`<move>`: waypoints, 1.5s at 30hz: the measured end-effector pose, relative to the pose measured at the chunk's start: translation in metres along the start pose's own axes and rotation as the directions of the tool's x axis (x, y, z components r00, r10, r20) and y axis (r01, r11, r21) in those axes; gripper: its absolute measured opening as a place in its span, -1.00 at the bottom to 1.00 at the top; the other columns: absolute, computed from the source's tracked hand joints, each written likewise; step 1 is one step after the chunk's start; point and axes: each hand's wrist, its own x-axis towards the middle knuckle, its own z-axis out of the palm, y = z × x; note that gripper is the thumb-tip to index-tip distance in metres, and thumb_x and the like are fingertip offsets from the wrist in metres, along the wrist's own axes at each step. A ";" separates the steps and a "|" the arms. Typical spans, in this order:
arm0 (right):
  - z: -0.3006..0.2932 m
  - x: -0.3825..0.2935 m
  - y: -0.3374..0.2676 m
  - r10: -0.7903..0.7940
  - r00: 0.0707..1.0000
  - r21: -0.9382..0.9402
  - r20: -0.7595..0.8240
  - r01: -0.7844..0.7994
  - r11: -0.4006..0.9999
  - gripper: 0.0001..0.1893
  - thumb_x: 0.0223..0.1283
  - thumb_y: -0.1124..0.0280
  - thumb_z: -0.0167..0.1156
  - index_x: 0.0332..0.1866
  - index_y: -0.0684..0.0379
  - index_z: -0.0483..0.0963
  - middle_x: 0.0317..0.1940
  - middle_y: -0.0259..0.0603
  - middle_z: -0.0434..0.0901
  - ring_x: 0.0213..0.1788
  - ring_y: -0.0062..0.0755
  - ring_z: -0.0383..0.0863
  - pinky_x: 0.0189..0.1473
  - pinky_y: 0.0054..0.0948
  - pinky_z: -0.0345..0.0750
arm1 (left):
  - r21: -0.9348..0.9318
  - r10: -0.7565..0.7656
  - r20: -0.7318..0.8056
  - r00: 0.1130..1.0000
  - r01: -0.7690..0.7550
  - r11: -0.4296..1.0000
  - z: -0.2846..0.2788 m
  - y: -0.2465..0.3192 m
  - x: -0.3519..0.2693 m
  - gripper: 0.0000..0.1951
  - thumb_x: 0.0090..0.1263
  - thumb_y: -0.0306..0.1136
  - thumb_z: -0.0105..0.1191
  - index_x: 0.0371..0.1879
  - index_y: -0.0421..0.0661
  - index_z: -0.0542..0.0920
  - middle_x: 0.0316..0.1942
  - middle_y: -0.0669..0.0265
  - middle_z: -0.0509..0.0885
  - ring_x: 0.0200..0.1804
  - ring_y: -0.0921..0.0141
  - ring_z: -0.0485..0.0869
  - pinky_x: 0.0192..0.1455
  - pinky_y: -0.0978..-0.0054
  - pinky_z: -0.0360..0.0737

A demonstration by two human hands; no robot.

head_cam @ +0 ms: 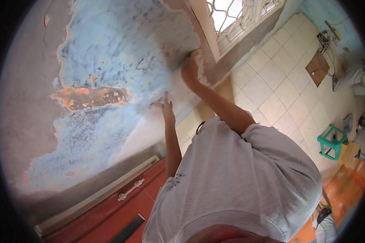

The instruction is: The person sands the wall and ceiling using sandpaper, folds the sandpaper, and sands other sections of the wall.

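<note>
Fingers spread and holding nothing visible, my left hand [165,108] is at the painted wall [146,73], below and left of my other hand. My right hand [190,65] is curled against the same wall, close to the lower corner of the window frame [217,51]. A dark blur lies at its fingertips, and whether it grips something there cannot be made out. The wall has worn, blotchy blue paint with grey plaster [27,100] around it. An exposed orange-brown patch [94,97] with rough edges lies left of my left hand.
A red door [121,209] with a clear handle [130,189] is at lower left. Metal grilles [228,18] cover the window. On the tiled floor [273,82] at right are a green plastic stool [331,141], a cardboard box [349,154] and cables [325,42]. Other people's legs show at the right.
</note>
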 end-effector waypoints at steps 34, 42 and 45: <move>-0.001 0.000 0.025 0.007 0.999 -0.021 -0.037 -0.008 1.000 -0.32 0.38 0.55 -0.18 0.56 0.37 -0.21 0.32 0.43 0.32 0.33 0.34 0.36 0.37 -0.03 0.30 | -0.186 0.036 0.018 0.999 -0.032 0.982 0.010 0.003 0.009 -0.18 0.48 -0.12 0.14 0.49 -0.10 -0.13 0.44 0.12 0.22 0.50 0.32 0.22 0.52 0.17 0.26; -0.004 -0.019 0.008 -0.343 0.938 -0.036 -0.060 0.341 0.939 -0.24 0.28 0.63 -0.14 0.53 0.49 -0.30 0.30 0.58 0.26 0.26 0.44 0.38 0.31 0.05 0.32 | -0.074 0.056 0.013 0.998 -0.055 0.996 -0.007 -0.007 0.004 -0.46 0.65 -0.11 -0.25 0.51 -0.09 0.16 0.51 0.33 0.21 0.53 0.37 0.19 0.54 0.16 0.19; -0.004 -0.018 0.002 -0.091 0.996 -0.089 0.001 0.091 0.992 -0.24 0.27 0.64 -0.14 0.52 0.51 -0.32 0.29 0.61 0.25 0.24 0.47 0.39 0.31 0.06 0.33 | -0.058 0.076 -0.006 0.997 -0.076 0.995 -0.001 0.002 -0.004 -0.44 0.66 -0.10 -0.24 0.52 -0.11 0.12 0.51 0.32 0.21 0.53 0.38 0.18 0.54 0.17 0.19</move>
